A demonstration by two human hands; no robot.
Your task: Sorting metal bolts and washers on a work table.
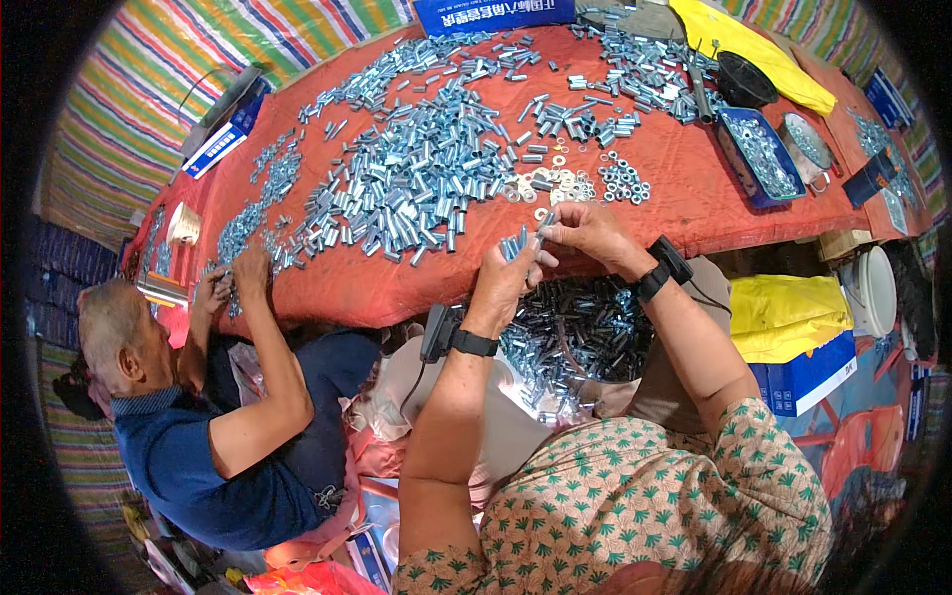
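Several short silvery-blue metal sleeves (pixel 513 244) are held in my left hand (pixel 499 288), its fingers closed round them. Close beside it, my right hand (pixel 598 238) pinches one small metal sleeve (pixel 548 221) at its fingertips, and the fingertips of both hands nearly meet. Just beyond my hands on the red cloth lie flat whitish washers (pixel 567 185) and a group of small hex nuts (pixel 623 182). A big heap of loose metal sleeves (pixel 407 174) spreads to their left. Below my hands, between my knees, sit many more dark and shiny metal pieces (pixel 575 332).
A co-worker (pixel 213 436) in dark blue works at the table's left with both hands at small parts. At the right stand a blue tray (pixel 727 164) of parts, a black bowl (pixel 746 79) and a blue carton (pixel 808 377) with yellow sheeting. The red-covered table (pixel 684 218) ends just under my wrists.
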